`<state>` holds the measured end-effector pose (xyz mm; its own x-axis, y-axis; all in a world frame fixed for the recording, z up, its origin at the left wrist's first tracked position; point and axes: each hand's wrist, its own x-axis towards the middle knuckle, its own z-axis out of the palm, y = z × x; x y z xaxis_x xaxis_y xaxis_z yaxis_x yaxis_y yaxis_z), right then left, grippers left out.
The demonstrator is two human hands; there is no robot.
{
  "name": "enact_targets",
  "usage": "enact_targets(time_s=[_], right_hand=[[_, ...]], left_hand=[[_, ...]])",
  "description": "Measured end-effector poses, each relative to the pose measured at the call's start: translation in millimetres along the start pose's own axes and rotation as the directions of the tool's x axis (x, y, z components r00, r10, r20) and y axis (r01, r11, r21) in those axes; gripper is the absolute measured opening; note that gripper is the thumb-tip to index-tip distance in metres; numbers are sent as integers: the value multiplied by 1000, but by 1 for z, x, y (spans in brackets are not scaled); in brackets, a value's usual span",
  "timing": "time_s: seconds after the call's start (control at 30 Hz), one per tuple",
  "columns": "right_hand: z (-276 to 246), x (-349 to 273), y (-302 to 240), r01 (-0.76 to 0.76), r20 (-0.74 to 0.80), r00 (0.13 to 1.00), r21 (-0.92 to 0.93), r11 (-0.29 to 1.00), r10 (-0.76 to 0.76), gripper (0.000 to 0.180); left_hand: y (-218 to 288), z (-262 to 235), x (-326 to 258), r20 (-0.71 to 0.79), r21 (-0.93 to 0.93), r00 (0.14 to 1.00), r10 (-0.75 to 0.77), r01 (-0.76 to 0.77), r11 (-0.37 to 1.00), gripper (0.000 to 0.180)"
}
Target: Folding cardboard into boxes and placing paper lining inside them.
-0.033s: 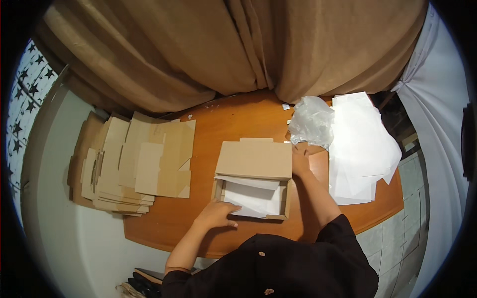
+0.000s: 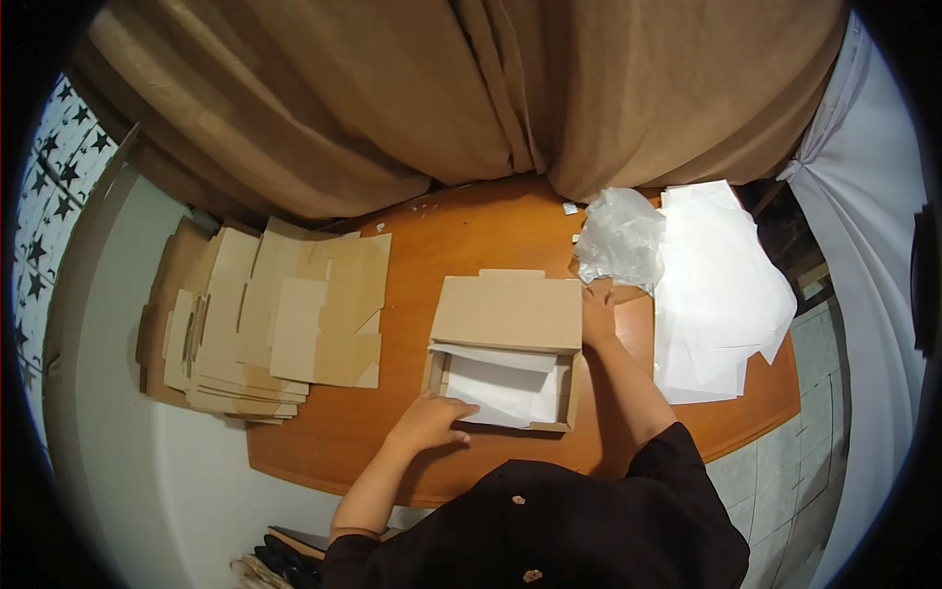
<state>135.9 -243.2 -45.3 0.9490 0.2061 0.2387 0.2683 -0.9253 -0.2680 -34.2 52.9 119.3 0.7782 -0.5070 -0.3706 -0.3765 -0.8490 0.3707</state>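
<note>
Black shirt (image 2: pixel 535 501), lower edge. Left hand (image 2: pixel 429 422), lower centre: thumb and fingers apart at the near-left corner of the open box (image 2: pixel 505 314); grip unclear. Box, frame centre, paper (image 2: pixel 515 386) inside: judged light, stiff, creasable; hold by side walls. Right hand (image 2: pixel 598 316), its right side: half-curled, hold unclear. Bag (image 2: pixel 620 236), upper right.

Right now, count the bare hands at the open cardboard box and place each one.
2: the left hand at the near-left corner of the open cardboard box, the right hand beside the right edge of its raised lid. No other hands show.
</note>
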Motion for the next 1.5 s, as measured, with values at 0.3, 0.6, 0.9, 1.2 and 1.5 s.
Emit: enact_targets(time_s=[0.3, 0.6, 0.9, 1.2, 1.5], right_hand=[[-46, -78, -28, -106, -12, 994, -31, 994, 105, 17], [-90, -114, -31, -281, -67, 957, 42, 959, 283, 15], [-144, -98, -127, 230, -181, 971, 511, 828, -158, 12], [-97, -95, -157, 301, 235, 878, 407, 862, -417, 18], [-53, -94, -169, 524, 229, 787, 244, 816, -573, 14]], left_hand=[[-2, 38, -25, -50, -150, 999, -21, 13, 989, 15], [-8, 62, -6, -599, 83, 799, -56, 131, 988, 14], [-27, 75, 14, -714, 80, 698, -48, 150, 985, 21], [-17, 35, -16, -619, -180, 760, -199, 110, 978, 37], [-35, 27, -10, -692, -78, 716, -89, 48, 996, 35]])
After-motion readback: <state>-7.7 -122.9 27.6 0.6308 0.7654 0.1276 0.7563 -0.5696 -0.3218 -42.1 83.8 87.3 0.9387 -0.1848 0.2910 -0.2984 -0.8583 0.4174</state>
